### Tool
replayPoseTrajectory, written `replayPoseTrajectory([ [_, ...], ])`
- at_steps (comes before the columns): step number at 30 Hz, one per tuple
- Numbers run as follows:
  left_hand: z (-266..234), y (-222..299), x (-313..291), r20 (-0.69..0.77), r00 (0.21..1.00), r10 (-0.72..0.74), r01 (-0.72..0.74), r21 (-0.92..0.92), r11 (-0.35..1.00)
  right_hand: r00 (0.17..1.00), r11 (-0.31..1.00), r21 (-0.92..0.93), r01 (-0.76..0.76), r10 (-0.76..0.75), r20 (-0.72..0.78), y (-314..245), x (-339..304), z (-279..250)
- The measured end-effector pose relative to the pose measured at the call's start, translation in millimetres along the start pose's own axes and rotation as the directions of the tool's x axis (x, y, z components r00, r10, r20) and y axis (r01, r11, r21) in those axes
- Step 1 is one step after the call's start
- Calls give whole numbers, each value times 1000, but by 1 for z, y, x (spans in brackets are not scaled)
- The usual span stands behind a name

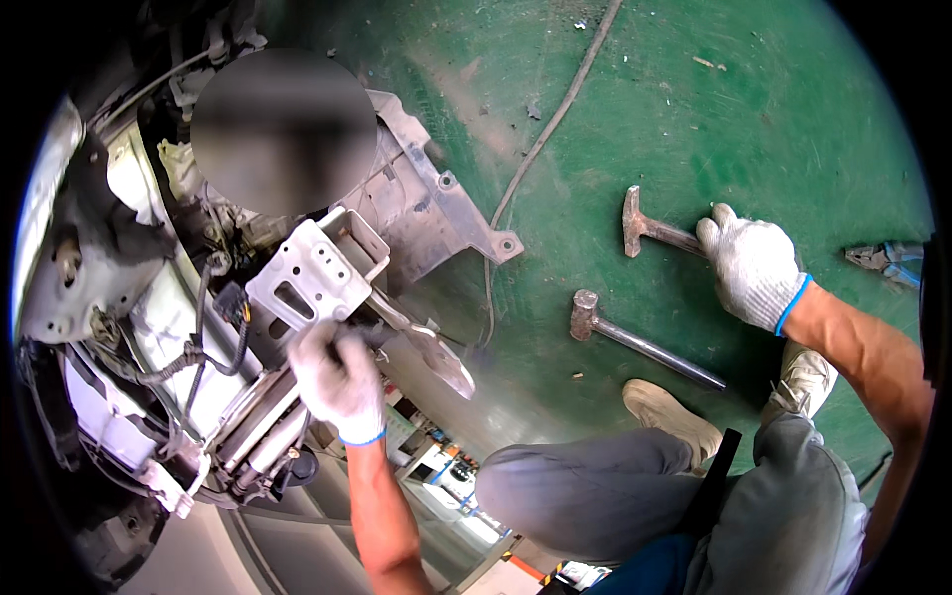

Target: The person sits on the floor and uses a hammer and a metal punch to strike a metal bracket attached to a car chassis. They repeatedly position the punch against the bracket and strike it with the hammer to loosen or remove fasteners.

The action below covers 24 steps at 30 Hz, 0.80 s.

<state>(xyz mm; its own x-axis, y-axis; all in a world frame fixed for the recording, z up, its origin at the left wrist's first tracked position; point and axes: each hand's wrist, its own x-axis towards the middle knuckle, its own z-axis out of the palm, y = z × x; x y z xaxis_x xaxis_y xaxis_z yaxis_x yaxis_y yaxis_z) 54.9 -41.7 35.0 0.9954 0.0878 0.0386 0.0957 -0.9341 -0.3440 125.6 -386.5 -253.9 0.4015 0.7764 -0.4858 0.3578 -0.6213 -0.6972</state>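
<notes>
My right hand [754, 268], in a white knit glove with a blue cuff, is closed round the handle of a hammer [662, 230]. Its rusty, narrow-ended head points left, above the green floor. My left hand [339, 382], gloved the same way, is blurred by motion beside a white metal bracket [309, 273] with holes, on the stripped front of a vehicle. Its fingers look curled. A smeared dark piece [375, 335] shows at its right side; I cannot make out what it is. Whether the hand touches the bracket is unclear.
A second hammer [645, 347] with a metal handle lies on the green floor [793, 109] near my shoe [669, 416]. Pliers [886, 261] with blue grips lie at the far right. A cable [555, 119] crosses the floor. Wiring [203, 347] hangs from the vehicle body.
</notes>
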Motion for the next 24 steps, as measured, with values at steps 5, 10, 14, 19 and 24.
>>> replayPoseTrajectory([
  [5,-23,-7,-39,126,992,9,-5,-33,999,991,930,365,-37,-13,136,5,0,-4],
  [10,-20,12,-73,407,907,-104,21,203,979,970,411,910,-61,-191,151,-46,35,-44],
  [14,-16,27,-82,428,848,-313,420,-182,889,999,614,789,21,13,-36,-62,46,-21],
  [19,3,62,-122,500,840,-210,299,-104,949,948,296,920,-257,-105,299,-106,44,-21],
  [24,38,51,-150,367,871,-325,328,57,943,905,198,916,-350,-183,385,-157,47,2],
])
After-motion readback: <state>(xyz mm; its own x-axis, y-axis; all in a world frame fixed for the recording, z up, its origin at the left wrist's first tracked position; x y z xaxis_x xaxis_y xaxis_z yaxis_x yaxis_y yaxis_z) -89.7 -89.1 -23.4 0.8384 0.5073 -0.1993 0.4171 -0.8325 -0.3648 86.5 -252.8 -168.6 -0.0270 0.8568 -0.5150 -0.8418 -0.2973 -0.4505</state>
